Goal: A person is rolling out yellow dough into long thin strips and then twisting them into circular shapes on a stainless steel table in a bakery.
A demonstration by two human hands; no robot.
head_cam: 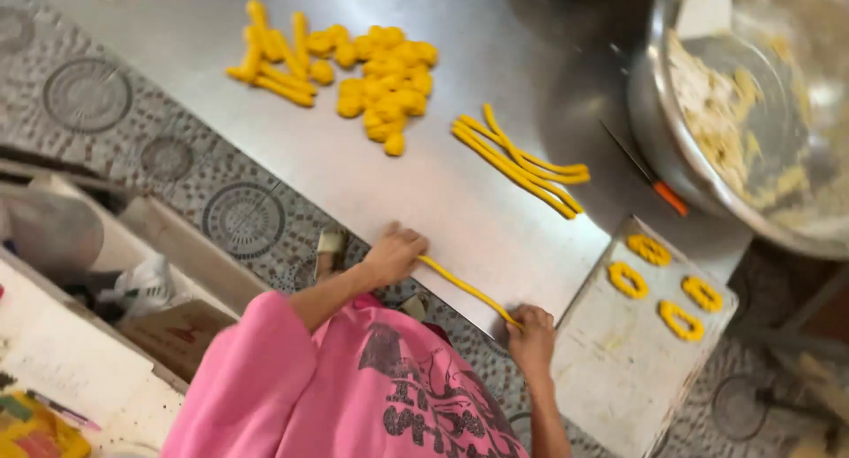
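A long thin yellow dough rope [464, 287] lies along the near edge of the steel table [442, 210]. My left hand [395, 251] rests over its left end with fingers curled on it. My right hand [531, 332] grips its right end by the table corner. My pink shirt fills the bottom of the view.
Several long dough ropes [522, 162], a heap of dough balls [387, 78] and short sticks [276, 62] lie farther on the table. Dough rings [659, 286] sit on a white board [619, 370]. A large metal bowl [752, 113] and an orange-handled knife [650, 177] are at right. Boxes stand at left.
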